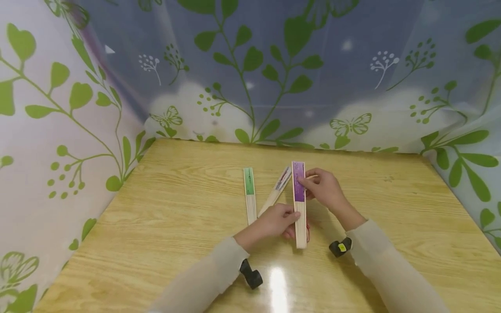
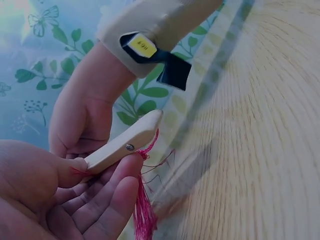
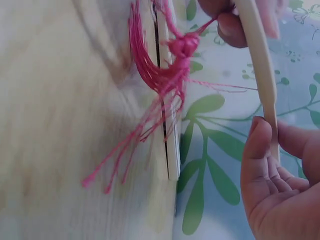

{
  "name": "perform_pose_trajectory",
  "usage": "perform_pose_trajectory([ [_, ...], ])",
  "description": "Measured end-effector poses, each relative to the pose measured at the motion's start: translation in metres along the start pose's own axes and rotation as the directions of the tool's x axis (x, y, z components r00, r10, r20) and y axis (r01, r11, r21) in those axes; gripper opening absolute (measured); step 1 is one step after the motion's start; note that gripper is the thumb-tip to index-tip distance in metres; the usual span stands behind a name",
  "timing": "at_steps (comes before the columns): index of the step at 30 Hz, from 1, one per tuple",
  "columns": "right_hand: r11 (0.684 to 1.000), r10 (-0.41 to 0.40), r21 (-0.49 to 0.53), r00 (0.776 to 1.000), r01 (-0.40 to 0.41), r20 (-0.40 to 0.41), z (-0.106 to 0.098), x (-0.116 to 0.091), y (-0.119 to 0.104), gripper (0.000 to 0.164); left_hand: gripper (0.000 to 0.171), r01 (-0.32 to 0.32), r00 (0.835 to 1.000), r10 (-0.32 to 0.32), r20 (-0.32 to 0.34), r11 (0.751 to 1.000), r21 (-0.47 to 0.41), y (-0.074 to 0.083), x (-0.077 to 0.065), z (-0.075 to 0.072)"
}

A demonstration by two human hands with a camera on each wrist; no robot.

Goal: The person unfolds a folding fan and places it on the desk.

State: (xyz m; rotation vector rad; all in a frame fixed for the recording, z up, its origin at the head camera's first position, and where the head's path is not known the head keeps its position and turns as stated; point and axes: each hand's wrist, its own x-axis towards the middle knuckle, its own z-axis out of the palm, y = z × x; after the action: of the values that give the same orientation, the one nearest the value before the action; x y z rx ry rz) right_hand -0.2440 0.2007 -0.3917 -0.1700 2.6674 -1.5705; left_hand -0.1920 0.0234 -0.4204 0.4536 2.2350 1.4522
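A folded fan point(image 1: 299, 182) with a purple paper band and pale wooden ribs stands between both hands over the table. My left hand point(image 1: 275, 221) grips its lower ribs, thumb across the front. Higher up, my right hand point(image 1: 324, 188) pinches the purple part from the right side. The left wrist view shows the fan's rivet end point(image 2: 131, 146) by the left fingers, with a red tassel point(image 2: 144, 210) hanging below. In the right wrist view the tassel's knot point(image 3: 184, 47) dangles near the fan's thin edge point(image 3: 261, 60).
A folded fan with a green band point(image 1: 249, 184) lies left on the wooden table point(image 1: 156, 217). Another folded fan with a whitish printed band point(image 1: 281, 180) lies slanted behind the left hand. Leaf-patterned curtains point(image 1: 250, 87) hang around the table's back and sides.
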Motion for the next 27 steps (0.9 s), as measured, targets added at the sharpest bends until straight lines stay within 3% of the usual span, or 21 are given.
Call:
perform_pose_trajectory([
  [6, 0.998, -0.027, 0.065, 0.999, 0.025, 0.030, 0.005, -0.005, -0.001, 0.035, 0.023, -0.004, 1.000, 0.004, 0.013, 1.000, 0.009, -0.001, -0.004, -0.006],
  [11, 0.981, -0.067, 0.190, 0.993, 0.047, 0.102, 0.010, -0.010, -0.002, 0.039, 0.022, 0.002, 1.000, -0.002, 0.008, 1.000, 0.029, -0.007, -0.007, -0.012],
  [21, 0.927, -0.026, 0.369, 0.973, -0.062, 0.231, 0.022, -0.010, 0.002, 0.038, 0.021, 0.004, 1.000, -0.005, 0.026, 1.000, 0.018, -0.011, -0.015, -0.029],
  [27, 0.919, -0.005, 0.386, 0.978, -0.077, 0.209, 0.024, -0.013, 0.006, 0.036, 0.022, 0.006, 0.999, -0.006, 0.031, 1.000, 0.010, -0.011, -0.014, -0.031],
])
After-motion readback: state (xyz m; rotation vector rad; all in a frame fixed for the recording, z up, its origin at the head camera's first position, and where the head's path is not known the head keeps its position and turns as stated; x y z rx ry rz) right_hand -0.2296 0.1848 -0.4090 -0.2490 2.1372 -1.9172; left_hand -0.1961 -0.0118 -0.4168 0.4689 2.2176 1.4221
